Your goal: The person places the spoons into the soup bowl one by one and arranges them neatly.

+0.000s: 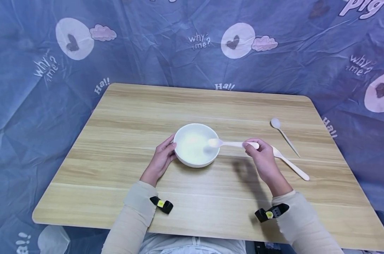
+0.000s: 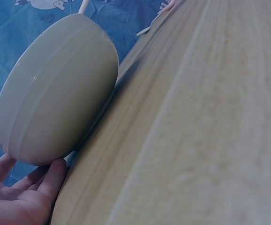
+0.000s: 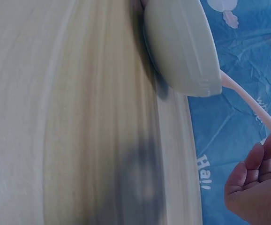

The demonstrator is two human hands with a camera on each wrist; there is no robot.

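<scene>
A white bowl (image 1: 192, 157) stands on the wooden table in front of the person. The left hand (image 1: 161, 158) grips its left side, thumb at the rim and fingers round the outer wall; in the left wrist view, fingertips (image 2: 56, 171) touch the lower wall. Between thumb and fingers, the right hand (image 1: 262, 157) pinches the handle end of a white spoon (image 1: 231, 144). That spoon lies level, its head over the inside of the bowl at the right rim. In the right wrist view, its handle (image 3: 248, 96) slants from behind the bowl's rim to the hand.
A second, slimmer spoon (image 1: 284, 135) lies at the right of the wooden table (image 1: 131, 116). Nearer, a white utensil (image 1: 293, 167) lies aslant, its head partly hidden behind the right hand. Blue printed cloth (image 1: 166, 53) hangs behind the table.
</scene>
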